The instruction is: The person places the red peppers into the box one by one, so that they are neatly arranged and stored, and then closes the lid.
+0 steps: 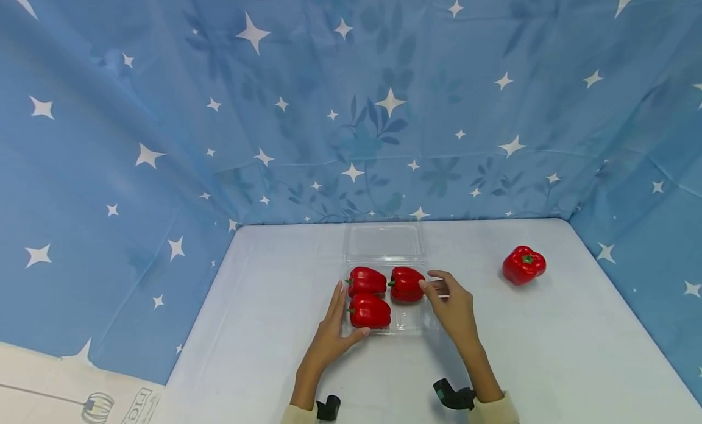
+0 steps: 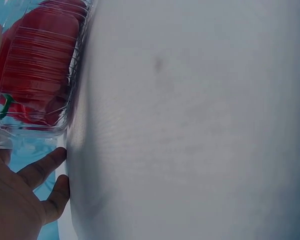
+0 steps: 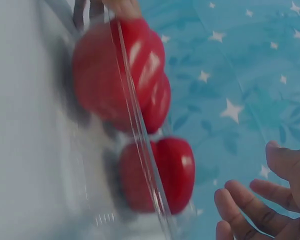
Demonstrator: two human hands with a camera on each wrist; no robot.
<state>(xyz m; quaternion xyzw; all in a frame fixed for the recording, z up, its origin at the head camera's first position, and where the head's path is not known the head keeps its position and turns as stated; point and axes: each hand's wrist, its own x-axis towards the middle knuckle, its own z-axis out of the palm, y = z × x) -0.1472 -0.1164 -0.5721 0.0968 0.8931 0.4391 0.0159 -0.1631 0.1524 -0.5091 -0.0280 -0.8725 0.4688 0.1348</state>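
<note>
A clear plastic clamshell box (image 1: pixel 406 328) lies with its lid folded back. Inside are three red bell peppers: a back-left pepper (image 1: pixel 367 281), a front-left pepper (image 1: pixel 370 312) and a back-right pepper (image 1: pixel 406 285), stems pointing left. My left hand (image 1: pixel 329 339) rests along the box's left side, fingers extended and thumb at the front edge. Beside the back-right pepper is my right hand (image 1: pixel 456 307), its fingers spread. In the right wrist view, a gap shows between that hand (image 3: pixel 270 200) and the nearest pepper (image 3: pixel 172 175).
A fourth red bell pepper (image 1: pixel 523 265) sits on the white table (image 1: pixel 548 345) to the right, stem toward the camera. The transparent lid (image 1: pixel 384 242) lies behind the box. Blue star-patterned cloth (image 1: pixel 351 107) hangs behind the table and along both sides.
</note>
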